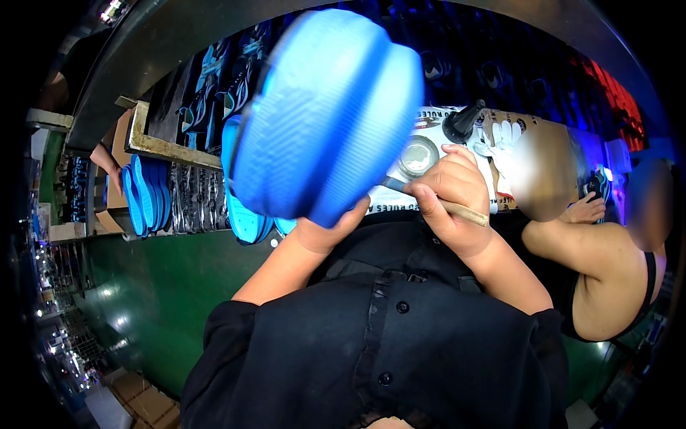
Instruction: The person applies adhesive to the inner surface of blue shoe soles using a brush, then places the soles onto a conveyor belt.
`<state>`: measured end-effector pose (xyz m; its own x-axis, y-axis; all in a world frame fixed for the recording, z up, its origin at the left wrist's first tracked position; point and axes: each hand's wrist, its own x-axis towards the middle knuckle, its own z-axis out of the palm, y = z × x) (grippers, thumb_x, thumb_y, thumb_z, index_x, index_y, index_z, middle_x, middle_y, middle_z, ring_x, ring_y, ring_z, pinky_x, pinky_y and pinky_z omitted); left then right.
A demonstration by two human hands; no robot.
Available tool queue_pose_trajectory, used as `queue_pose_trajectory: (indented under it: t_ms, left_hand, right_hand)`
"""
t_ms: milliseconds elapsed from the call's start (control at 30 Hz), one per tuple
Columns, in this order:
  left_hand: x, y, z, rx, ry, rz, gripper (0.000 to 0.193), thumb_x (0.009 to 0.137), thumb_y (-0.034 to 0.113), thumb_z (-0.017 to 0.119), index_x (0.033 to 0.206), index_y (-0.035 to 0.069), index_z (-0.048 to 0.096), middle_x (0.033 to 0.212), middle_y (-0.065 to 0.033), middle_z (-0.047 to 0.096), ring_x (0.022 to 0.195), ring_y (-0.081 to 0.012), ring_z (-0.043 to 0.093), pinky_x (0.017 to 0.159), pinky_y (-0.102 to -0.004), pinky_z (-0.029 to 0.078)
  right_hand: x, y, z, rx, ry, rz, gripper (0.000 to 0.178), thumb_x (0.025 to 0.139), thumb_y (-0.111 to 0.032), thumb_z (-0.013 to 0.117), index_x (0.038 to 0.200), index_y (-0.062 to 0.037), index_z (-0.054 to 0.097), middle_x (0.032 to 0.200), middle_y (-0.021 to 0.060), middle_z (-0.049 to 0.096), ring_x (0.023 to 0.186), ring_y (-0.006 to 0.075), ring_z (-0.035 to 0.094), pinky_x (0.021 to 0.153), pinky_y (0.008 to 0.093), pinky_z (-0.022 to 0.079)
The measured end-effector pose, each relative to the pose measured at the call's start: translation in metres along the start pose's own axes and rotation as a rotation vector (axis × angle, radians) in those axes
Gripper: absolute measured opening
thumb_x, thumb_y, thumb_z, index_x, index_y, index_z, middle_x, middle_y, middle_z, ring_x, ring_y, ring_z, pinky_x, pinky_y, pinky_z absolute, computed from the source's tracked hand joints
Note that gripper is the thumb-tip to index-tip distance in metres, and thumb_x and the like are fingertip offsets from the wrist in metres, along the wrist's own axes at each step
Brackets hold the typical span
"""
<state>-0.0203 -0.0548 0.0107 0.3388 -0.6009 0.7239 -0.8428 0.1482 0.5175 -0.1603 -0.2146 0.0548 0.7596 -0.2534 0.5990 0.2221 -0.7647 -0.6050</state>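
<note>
A big ridged blue shoe sole [329, 121], close to the view and partly blurred, is gripped at its lower end by my left hand [332, 230]. Most of that hand's fingers are hidden behind the sole. My right hand [454, 200] is closed round a brush [468, 213] with a pale wooden handle; its tip reaches toward the sole, but whether they touch is hidden. Just beyond the right hand, a round, clear container [417, 156] with pale contents stands on the white-covered bench [389, 207].
A black cone-shaped nozzle [464, 123] and white gloves [506, 143] lie beyond my right hand. Blue soles [146, 196] line up at left under a metal-edged rack [171, 149]. A co-worker [607, 272] sits close on my right; another person's hand [107, 163] shows far left.
</note>
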Motion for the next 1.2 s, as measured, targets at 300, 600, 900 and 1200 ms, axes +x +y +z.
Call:
queue_pose_trajectory:
  t_ms: [300,600,900,1200]
  left_hand:
    - [0.018,0.007,-0.011,-0.199,-0.016,-0.068,0.047,0.073,-0.005,0.063,0.117,-0.001,0.046,0.108,-0.0118,0.056,0.095,-0.0189,0.056,0.085,-0.0324,0.044]
    - [0.11,0.076,-0.033,-1.001,-0.516,-0.851,0.075,0.074,0.018,0.068,0.134,-0.002,0.028,0.108,-0.0179,0.057,0.06,-0.0149,0.061,0.047,-0.0236,0.048]
    - [0.345,0.151,0.217,-1.57,-0.685,-0.902,0.049,0.085,0.013,0.062,0.127,0.0,0.04,0.104,-0.0196,0.059,0.087,-0.0229,0.064,0.068,-0.0253,0.055]
    - [0.242,0.127,0.18,-1.218,-0.568,-0.635,0.056,0.086,0.022,0.064,0.133,0.003,0.04,0.089,-0.0104,0.06,0.073,-0.0176,0.058,0.067,-0.0264,0.049]
  right_hand:
    - [-0.015,0.0,-0.029,0.035,0.152,0.089,0.021,0.085,-0.014,0.057,0.066,-0.0064,0.065,0.063,0.0037,0.06,0.061,0.0201,0.055,0.087,0.038,0.039]
    - [-0.059,0.029,-0.066,0.171,0.457,0.307,0.029,0.09,-0.013,0.051,0.068,-0.0014,0.064,0.063,0.009,0.059,0.063,0.0216,0.053,0.065,0.0335,0.042]
    - [-0.122,0.043,-0.097,0.41,0.602,0.691,0.03,0.095,-0.017,0.049,0.077,0.0028,0.063,0.068,0.007,0.062,0.062,0.012,0.056,0.06,0.0255,0.045]
    - [-0.142,0.063,-0.097,0.502,0.633,0.768,0.03,0.095,-0.018,0.05,0.079,0.0025,0.065,0.068,0.0061,0.063,0.063,0.0112,0.057,0.061,0.0247,0.045]
